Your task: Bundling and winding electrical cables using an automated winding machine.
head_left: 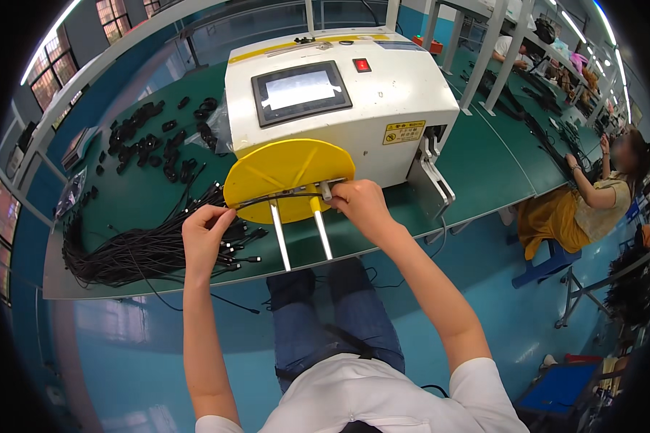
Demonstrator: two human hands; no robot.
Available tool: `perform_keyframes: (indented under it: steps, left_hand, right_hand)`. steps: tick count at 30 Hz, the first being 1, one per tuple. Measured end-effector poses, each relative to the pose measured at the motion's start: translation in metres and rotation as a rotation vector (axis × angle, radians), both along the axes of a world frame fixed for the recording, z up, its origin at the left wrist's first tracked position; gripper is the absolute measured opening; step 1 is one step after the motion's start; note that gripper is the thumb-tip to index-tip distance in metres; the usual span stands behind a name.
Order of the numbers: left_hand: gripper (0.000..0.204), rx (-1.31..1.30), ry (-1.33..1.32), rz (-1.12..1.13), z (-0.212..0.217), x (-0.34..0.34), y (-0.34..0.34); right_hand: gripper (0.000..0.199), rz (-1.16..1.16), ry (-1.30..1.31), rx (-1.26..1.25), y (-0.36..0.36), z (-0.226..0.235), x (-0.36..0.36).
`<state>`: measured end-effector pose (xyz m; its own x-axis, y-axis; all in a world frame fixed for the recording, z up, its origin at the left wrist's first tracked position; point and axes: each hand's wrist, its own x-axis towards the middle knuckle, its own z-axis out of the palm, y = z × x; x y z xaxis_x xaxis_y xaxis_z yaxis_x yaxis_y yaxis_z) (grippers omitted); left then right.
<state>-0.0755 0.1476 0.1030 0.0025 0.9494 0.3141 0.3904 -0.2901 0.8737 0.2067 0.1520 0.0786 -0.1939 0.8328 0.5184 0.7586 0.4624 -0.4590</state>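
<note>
Black cable (278,196) is being stretched taut across the yellow disc (285,169) — left hand (206,234) and right hand (361,202) both pinching it, keeping it against the two pegs (318,206).

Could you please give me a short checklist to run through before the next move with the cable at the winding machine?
1. Left hand grips the black cable: ok.
2. Right hand holds the cable's other end by the right peg: ok.
3. Cable spans the yellow disc in front: ok.
4. Cable seated behind the left peg: cannot tell.
5. Cable pile lies apart from the pegs: ok.
6. Machine screen lit: ok.
</note>
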Motion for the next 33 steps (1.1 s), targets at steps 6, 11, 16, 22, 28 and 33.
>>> perform_keyframes:
  steps: [6, 11, 16, 22, 28, 33]
  left_hand:
    - [0.01, -0.003, -0.027, -0.101, -0.016, -0.009, -0.003]
    - [0.011, -0.111, -0.097, -0.119, -0.019, -0.008, -0.015]
    - [0.009, -0.159, -0.119, -0.112, -0.019, -0.009, -0.018]
    - [0.009, -0.121, -0.165, -0.146, -0.022, -0.009, -0.012]
    - [0.008, -0.167, -0.167, -0.128, -0.022, -0.009, -0.009]
    - [0.01, -0.124, -0.166, -0.139, -0.027, -0.012, -0.009]
  right_hand:
    - [0.012, -0.016, -0.057, 0.06, -0.001, 0.005, -0.002]
    - [0.012, -0.038, -0.178, 0.094, -0.005, 0.01, 0.001]
    - [0.012, -0.006, -0.264, 0.039, -0.006, 0.012, 0.006]
    - [0.01, 0.045, -0.137, 0.044, -0.018, 0.02, 0.026]
    - [0.009, 0.061, -0.078, -0.032, -0.025, 0.01, 0.035]
    - [0.009, 0.099, -0.045, -0.033, -0.035, 0.007, 0.031]
